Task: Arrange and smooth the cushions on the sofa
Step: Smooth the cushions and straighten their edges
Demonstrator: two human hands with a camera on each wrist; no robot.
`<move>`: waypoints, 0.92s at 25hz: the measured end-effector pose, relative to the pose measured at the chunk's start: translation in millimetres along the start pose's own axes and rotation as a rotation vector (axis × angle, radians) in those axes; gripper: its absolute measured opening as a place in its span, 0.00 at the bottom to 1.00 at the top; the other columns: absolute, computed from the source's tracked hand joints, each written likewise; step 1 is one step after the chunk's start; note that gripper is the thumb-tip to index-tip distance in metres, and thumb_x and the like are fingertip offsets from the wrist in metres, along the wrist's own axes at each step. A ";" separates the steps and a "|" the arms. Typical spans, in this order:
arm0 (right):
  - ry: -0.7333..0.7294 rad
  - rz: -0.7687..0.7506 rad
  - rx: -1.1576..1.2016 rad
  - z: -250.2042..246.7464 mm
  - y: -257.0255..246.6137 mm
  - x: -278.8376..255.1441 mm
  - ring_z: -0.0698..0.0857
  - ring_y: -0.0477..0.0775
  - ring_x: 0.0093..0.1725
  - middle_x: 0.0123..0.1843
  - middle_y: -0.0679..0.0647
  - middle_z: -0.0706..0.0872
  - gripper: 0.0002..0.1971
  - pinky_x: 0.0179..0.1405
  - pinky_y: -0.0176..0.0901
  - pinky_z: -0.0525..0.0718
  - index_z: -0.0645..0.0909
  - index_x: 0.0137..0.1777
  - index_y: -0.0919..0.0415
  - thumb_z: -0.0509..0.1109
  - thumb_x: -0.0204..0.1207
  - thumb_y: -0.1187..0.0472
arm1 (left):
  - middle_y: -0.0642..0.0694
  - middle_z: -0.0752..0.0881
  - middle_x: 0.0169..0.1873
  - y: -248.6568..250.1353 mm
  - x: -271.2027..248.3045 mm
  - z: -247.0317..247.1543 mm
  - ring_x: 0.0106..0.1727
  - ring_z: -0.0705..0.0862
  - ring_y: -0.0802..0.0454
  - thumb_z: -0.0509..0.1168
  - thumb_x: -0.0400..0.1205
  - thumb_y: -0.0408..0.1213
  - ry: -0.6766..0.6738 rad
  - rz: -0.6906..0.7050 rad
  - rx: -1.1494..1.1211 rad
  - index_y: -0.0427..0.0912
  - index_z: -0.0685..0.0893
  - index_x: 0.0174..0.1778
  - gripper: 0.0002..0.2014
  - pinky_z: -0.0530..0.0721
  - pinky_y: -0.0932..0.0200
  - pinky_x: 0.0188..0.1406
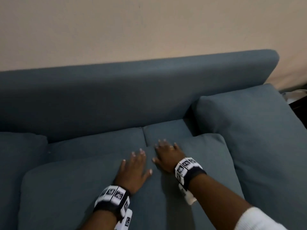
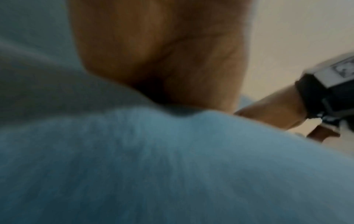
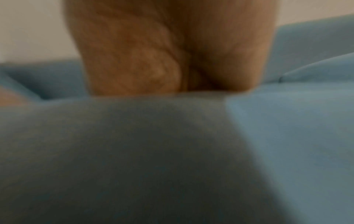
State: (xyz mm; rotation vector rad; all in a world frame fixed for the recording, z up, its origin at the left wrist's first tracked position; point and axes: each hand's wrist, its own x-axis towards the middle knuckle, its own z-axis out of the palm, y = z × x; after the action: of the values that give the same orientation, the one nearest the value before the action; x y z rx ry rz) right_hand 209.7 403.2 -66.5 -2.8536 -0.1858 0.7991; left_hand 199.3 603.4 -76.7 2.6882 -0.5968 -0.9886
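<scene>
Both hands lie flat, palms down, on a blue cushion (image 1: 103, 193) that rests on the seat of the sofa (image 1: 116, 90). The left hand (image 1: 132, 170) presses the cushion with fingers straight and spread, its grip open and holding nothing. The right hand (image 1: 167, 156), just beside it at 2 o'clock, also has straight, spread fingers and an open grip; its fingertips reach toward the seam between 2 seat cushions. Both wrist views are blurred, showing only a palm (image 2: 162, 53) against blue fabric (image 3: 172, 151). A second cushion (image 1: 259, 133) lies at 3 o'clock, against the sofa's right end, touching the first. A third cushion (image 1: 18, 155) lies at 9 o'clock. Each wrist carries a band (image 1: 114, 199) with black-and-white markers. A beige wall (image 1: 132, 27) stands behind the sofa.
</scene>
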 end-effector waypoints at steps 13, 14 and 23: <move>0.417 0.294 0.108 -12.7 143.8 -44.5 0.52 0.58 0.90 0.91 0.52 0.57 0.31 0.86 0.67 0.53 0.60 0.88 0.51 0.58 0.87 0.45 | 0.46 0.37 0.88 151.1 59.3 -0.9 0.90 0.39 0.46 0.49 0.88 0.60 0.221 0.073 -0.102 0.43 0.41 0.90 0.40 0.45 0.40 0.87; 0.298 0.319 0.072 -8.7 157.7 -53.5 0.50 0.57 0.90 0.92 0.51 0.53 0.32 0.86 0.67 0.51 0.55 0.89 0.50 0.55 0.88 0.43 | 0.47 0.33 0.87 166.7 57.1 5.2 0.90 0.38 0.46 0.48 0.88 0.61 0.166 0.142 -0.004 0.43 0.39 0.90 0.41 0.43 0.38 0.87; 0.046 0.303 0.174 15.4 221.7 -93.6 0.49 0.63 0.90 0.92 0.59 0.46 0.35 0.85 0.65 0.61 0.49 0.91 0.55 0.56 0.89 0.44 | 0.47 0.39 0.89 252.1 89.9 33.6 0.90 0.39 0.44 0.50 0.89 0.55 -0.011 0.275 0.201 0.44 0.42 0.90 0.37 0.42 0.35 0.85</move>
State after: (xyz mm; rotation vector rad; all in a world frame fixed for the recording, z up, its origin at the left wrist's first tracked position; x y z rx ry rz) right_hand 138.4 173.1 -76.4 -2.7640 0.3140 0.7579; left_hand 164.3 336.0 -69.2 2.6686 -1.0868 -0.9116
